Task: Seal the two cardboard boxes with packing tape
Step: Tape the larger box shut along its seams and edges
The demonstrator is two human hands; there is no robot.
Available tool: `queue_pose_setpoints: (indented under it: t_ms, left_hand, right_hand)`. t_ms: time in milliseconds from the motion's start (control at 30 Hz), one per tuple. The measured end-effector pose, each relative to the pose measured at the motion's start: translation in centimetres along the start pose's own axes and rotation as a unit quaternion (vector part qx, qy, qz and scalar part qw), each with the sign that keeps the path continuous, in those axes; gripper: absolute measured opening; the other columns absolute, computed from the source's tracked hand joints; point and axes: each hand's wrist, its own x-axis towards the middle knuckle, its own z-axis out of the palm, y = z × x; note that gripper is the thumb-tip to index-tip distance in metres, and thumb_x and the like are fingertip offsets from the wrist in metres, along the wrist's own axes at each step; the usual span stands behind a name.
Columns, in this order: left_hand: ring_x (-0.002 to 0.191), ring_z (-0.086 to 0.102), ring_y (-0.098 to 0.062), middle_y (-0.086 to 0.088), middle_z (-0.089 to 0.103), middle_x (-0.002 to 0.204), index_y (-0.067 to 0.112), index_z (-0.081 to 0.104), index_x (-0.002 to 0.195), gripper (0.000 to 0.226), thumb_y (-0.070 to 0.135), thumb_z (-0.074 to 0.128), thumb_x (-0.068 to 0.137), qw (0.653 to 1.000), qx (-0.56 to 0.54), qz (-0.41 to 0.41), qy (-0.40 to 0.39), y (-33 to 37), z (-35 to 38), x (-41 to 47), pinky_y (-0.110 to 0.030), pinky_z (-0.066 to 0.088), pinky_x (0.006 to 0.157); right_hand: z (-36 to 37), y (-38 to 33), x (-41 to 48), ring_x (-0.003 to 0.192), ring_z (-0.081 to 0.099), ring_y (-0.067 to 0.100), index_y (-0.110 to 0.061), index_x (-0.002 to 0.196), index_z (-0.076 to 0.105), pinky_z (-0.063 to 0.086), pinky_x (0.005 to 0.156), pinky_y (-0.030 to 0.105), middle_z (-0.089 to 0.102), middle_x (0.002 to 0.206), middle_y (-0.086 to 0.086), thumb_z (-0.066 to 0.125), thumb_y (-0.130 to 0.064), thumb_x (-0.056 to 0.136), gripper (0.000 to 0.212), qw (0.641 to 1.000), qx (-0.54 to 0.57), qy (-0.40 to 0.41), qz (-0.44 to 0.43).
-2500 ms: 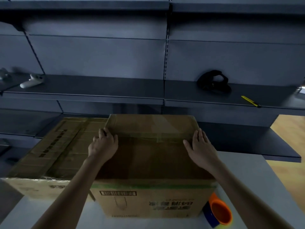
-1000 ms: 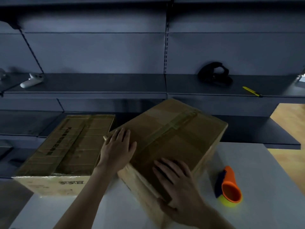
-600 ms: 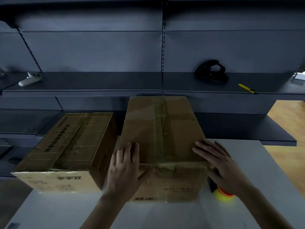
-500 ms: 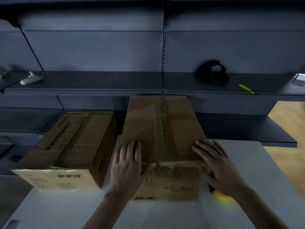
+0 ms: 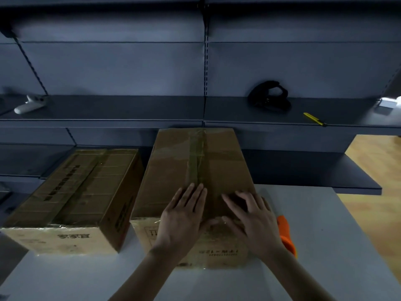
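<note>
Taped box (image 5: pixel 195 161), near face: line of small dark print (image 5: pixel 219 251), upside down to camera; digits resembling "12" legible, rest too blurred. Upper left corner of same face: boxed mark (image 5: pixel 152 232) like two upright strokes, unreadable.

Second box (image 5: pixel 86 192), left of taped box: bold dark characters (image 5: pixel 61 182) along top, larger characters (image 5: pixel 72 236) on near face, dark print block (image 5: pixel 121 216) on side facing taped box; all illegible.

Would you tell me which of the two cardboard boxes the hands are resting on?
The right box, beside the orange dispenser: left hand and right hand lie on it; the left box is untouched.
</note>
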Motion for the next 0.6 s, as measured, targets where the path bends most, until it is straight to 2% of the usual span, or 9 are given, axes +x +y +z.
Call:
queue_pose_setpoints:
  t_ms: [133, 200, 267, 300, 367, 433, 500, 567, 600]
  left_hand:
    - [0.122, 0.053, -0.021, -0.008, 0.056, 0.131, 0.008, 0.055, 0.128, 0.077, 0.058, 0.008, 0.094, 1.0, 0.006, -0.007, -0.014, -0.4, 0.0, -0.1, -0.043, 0.041, 0.099]
    - [0.122, 0.052, -0.022, -0.008, 0.056, 0.132, 0.008, 0.054, 0.129, 0.076, 0.058, 0.009, 0.095, 1.0, 0.007, -0.009, -0.01, -0.2, -0.1, -0.2, -0.043, 0.04, 0.1]
    - [0.121, 0.054, -0.023, -0.009, 0.057, 0.13, 0.007, 0.056, 0.126, 0.077, 0.061, 0.011, 0.095, 1.0, 0.005, -0.012, 0.005, 0.3, -0.4, -0.3, -0.044, 0.042, 0.099]
    - [0.119, 0.056, -0.023, -0.009, 0.059, 0.127, 0.006, 0.06, 0.123, 0.08, 0.063, 0.011, 0.094, 1.0, 0.0, -0.021, 0.007, 0.6, -0.7, -0.2, -0.044, 0.044, 0.096]
    - [0.111, 0.062, -0.022, -0.007, 0.065, 0.118, 0.009, 0.067, 0.113, 0.085, 0.067, 0.009, 0.091, 0.998, -0.02, -0.062, 0.012, 1.5, -1.9, 0.3, -0.04, 0.051, 0.087]
    - [0.104, 0.063, -0.022, -0.004, 0.066, 0.113, 0.013, 0.065, 0.107, 0.087, 0.07, 0.003, 0.088, 0.992, -0.068, -0.106, -0.007, 2.5, -2.8, 1.2, -0.036, 0.055, 0.077]
    - [0.095, 0.061, -0.025, -0.008, 0.063, 0.107, 0.01, 0.06, 0.105, 0.084, 0.068, 0.003, 0.088, 0.989, -0.064, -0.129, -0.016, 3.5, -2.7, 1.9, -0.036, 0.055, 0.073]
    - [0.088, 0.061, -0.028, -0.013, 0.063, 0.1, 0.005, 0.061, 0.1, 0.079, 0.064, 0.01, 0.091, 0.988, -0.039, -0.149, -0.019, 4.1, -2.0, 2.2, -0.038, 0.055, 0.071]
    - [0.087, 0.061, -0.028, -0.013, 0.063, 0.1, 0.004, 0.062, 0.1, 0.077, 0.063, 0.013, 0.091, 0.987, -0.035, -0.157, -0.01, 4.3, -1.8, 2.2, -0.038, 0.055, 0.071]
  right_hand:
    - [-0.3, 0.3, 0.1, 0.109, 0.053, 0.019, -0.025, 0.13, 0.05, 0.049, 0.087, 0.037, 0.057, 0.12, 0.003, 0.013, -0.054, 0.098, 0.057, 0.999, 0.039, -0.027, -0.021]
    - [-0.5, 0.8, -0.5, 0.119, 0.042, 0.007, -0.023, 0.133, 0.049, 0.039, 0.098, 0.031, 0.05, 0.128, -0.003, 0.013, -0.056, 0.097, 0.061, 0.986, 0.167, -0.02, 0.001]
    - [-0.5, 1.3, -1.8, 0.12, 0.032, -0.011, -0.022, 0.132, 0.047, 0.028, 0.099, 0.015, 0.044, 0.128, -0.009, 0.016, -0.055, 0.096, 0.058, 0.943, 0.313, 0.027, 0.115]
    - [-0.4, 1.6, -2.4, 0.115, 0.034, -0.013, -0.021, 0.128, 0.049, 0.029, 0.093, 0.011, 0.043, 0.125, -0.009, 0.021, -0.049, 0.097, 0.05, 0.911, 0.348, 0.077, 0.207]
    - [1.1, 3.4, -3.7, 0.101, 0.044, 0.002, -0.013, 0.114, 0.054, 0.034, 0.083, 0.021, 0.045, 0.113, -0.002, 0.035, -0.03, 0.099, 0.029, 0.834, 0.352, 0.113, 0.409]
    - [3.5, 5.4, -5.0, 0.096, 0.049, 0.025, -0.004, 0.099, 0.054, 0.04, 0.081, 0.035, 0.047, 0.1, 0.008, 0.043, -0.025, 0.094, 0.024, 0.79, 0.308, 0.012, 0.531]
    - [5.9, 7.1, -6.3, 0.099, 0.052, 0.033, -0.003, 0.094, 0.052, 0.041, 0.083, 0.038, 0.052, 0.098, 0.015, 0.047, -0.028, 0.089, 0.026, 0.781, 0.25, -0.132, 0.557]
    - [8.1, 8.0, -7.6, 0.098, 0.055, 0.032, -0.005, 0.114, 0.05, 0.045, 0.087, 0.035, 0.058, 0.103, 0.015, 0.052, -0.032, 0.086, 0.039, 0.778, 0.206, -0.215, 0.552]
    - [9.4, 8.3, -8.4, 0.091, 0.057, 0.03, -0.012, 0.123, 0.046, 0.048, 0.084, 0.036, 0.059, 0.1, 0.011, 0.054, -0.035, 0.081, 0.049, 0.779, 0.222, -0.2, 0.552]
